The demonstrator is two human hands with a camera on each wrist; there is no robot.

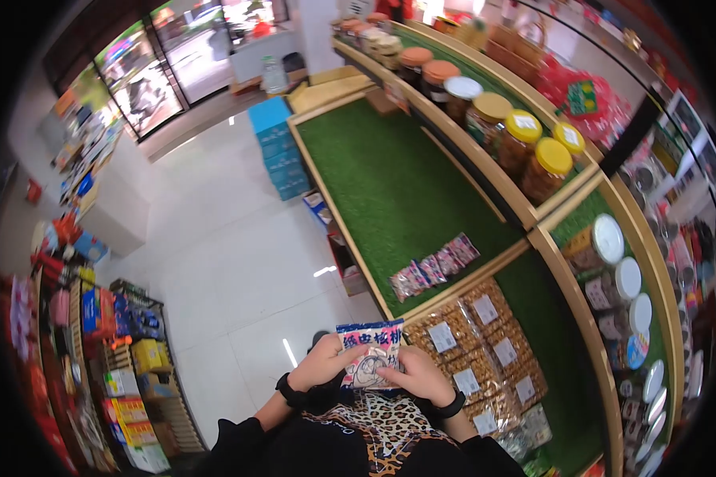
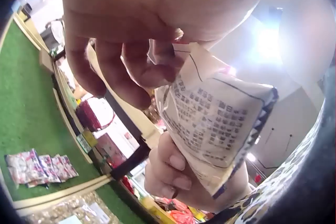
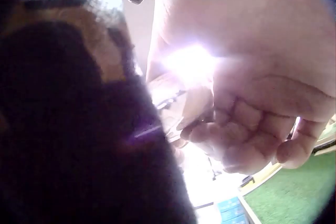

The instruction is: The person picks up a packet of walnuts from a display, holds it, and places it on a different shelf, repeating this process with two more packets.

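A small snack packet (image 1: 369, 340) with blue edges and large printed characters is held in front of the body between both hands. The left hand (image 1: 323, 364) grips its left side, thumb across the front. On the other side the right hand (image 1: 423, 376) pinches it, its thumb also on the printed face. In the left wrist view, the packet's back (image 2: 210, 111) shows dense small print, with the left hand (image 2: 157, 19) above and curled right-hand fingers (image 2: 167, 165) below. Glare and dark clothing hide most of the packet in the right wrist view, beside the right hand (image 3: 257, 77).
Several similar packets (image 1: 435, 267) lie in a row on the green-lined display bin (image 1: 382, 175). Bags of nuts (image 1: 485, 350) fill part of the nearer bin. Lidded jars (image 1: 547, 167) line the raised shelf. Blue boxes (image 1: 280, 151) stand beside the bin on the tiled floor (image 1: 231, 230).
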